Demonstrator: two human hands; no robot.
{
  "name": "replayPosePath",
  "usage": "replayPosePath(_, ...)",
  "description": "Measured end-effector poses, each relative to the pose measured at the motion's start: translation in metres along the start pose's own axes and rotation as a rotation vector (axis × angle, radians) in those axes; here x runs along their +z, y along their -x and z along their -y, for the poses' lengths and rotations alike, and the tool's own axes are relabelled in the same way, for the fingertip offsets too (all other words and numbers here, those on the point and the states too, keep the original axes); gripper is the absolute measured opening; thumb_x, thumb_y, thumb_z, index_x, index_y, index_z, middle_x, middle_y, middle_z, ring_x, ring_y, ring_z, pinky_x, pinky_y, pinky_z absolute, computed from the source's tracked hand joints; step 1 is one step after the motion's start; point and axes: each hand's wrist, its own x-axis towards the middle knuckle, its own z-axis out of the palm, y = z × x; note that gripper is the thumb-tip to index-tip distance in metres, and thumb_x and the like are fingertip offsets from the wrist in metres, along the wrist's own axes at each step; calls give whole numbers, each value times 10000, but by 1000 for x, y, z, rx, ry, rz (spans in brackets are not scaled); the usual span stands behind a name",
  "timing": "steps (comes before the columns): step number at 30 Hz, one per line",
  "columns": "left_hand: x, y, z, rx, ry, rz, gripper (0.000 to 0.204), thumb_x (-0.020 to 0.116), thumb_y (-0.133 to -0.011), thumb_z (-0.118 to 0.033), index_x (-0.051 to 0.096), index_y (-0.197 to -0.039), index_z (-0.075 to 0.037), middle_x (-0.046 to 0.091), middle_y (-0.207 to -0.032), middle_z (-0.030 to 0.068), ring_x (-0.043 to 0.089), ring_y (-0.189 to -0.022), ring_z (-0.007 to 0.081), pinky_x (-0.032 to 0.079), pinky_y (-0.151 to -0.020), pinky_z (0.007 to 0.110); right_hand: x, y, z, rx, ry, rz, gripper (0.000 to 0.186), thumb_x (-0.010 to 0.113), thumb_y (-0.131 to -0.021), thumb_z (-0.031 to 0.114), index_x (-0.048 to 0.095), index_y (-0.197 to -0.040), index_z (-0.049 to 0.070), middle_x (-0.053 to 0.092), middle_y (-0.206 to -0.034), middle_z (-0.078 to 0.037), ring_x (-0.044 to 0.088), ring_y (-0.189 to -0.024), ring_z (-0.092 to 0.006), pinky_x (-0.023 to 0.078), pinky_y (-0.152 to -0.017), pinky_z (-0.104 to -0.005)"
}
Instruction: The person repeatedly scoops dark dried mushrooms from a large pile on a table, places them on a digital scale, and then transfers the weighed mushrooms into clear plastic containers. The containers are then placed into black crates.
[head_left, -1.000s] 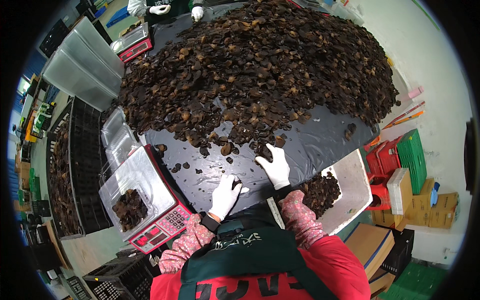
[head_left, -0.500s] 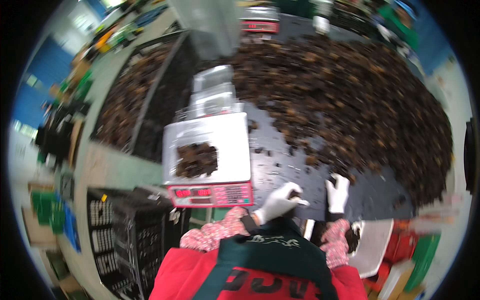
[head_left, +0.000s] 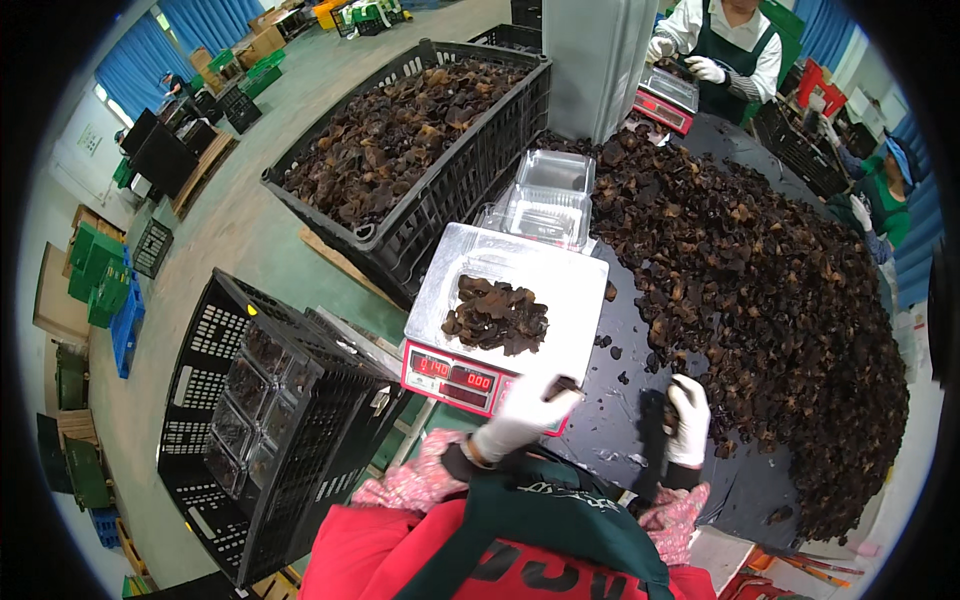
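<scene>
My left hand (head_left: 520, 418), in a white glove, is at the front right corner of the scale (head_left: 574, 275), partly in front of its red panel. Its fingers are closed on a dark wood ear mushroom (head_left: 563, 386). My right hand (head_left: 689, 424), also gloved, hovers over the dark tabletop at the near edge of the mushroom heap (head_left: 760, 290). Its fingers curl round a small dark piece that looks like another wood ear mushroom. On the scale's silver plate sits a clear tray with a small pile of wood ear mushrooms (head_left: 497, 316).
Behind the scale stand clear plastic trays (head_left: 548, 215). A large black crate (head_left: 400, 235) full of mushrooms is at the back left, and a black crate of filled clear boxes (head_left: 300, 400) at the near left. Across the table a co-worker (head_left: 735, 45) works at another red scale (head_left: 662, 110).
The view has turned, and the scale and heap sit differently in it. My left hand has come closer to the scale's front. My right hand stays by the heap's near edge.
</scene>
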Motion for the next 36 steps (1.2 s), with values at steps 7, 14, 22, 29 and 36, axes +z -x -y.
replayPosePath(7, -119, -27, 13, 37, -298, -572, 249, 652, -851, 12, 597, -1090, -25, 604, -997, 65, 607, -890, 131, 491, -816, 265, 166, -13, 81, -18, -29, 532, 208, 688, -904, 114, 637, -1073, 4, 650, -882, -45, 593, -690, -85, 460, -566, -211)
replayPosePath(14, -134, -50, 42, 165, -562, -306, 483, 637, -916, -202, 508, -1365, -82, 608, -1252, 134, 641, -1045, 262, 500, -900, 326, 235, -61, 32, -896, 777, 442, 370, 721, -845, 286, 680, -1140, 66, 686, -983, -110, 645, -951, -247, 497, -852, -326)
replayPosePath(22, -137, -40, 46, 98, -433, -360, 404, 544, -935, -79, 535, -1336, -23, 606, -1267, 202, 585, -1183, 352, 454, -1017, 398, 213, -57, 42, -787, 673, 370, 218, 643, -908, 126, 683, -1111, 60, 688, -988, -119, 673, -845, -231, 524, -743, -302)
replayPosePath(29, -121, -51, 50, 153, -977, -186, 308, 629, -875, -81, 631, -1184, -81, 646, -1218, 118, 664, -1020, 296, 551, -837, 345, 227, -45, 24, -1039, 756, 351, 190, 604, -864, 39, 695, -1022, 90, 691, -920, -91, 670, -859, -286, 532, -780, -354)
replayPosePath(36, -153, -48, 28, -65, -346, -297, 336, 579, -960, -151, 608, -1267, -17, 661, -1243, 126, 637, -1138, 212, 470, -979, 290, 190, -43, 62, -363, 101, 304, 148, 580, -942, 81, 686, -1019, 13, 588, -649, 20, 468, -488, -38, 358, -459, -196)
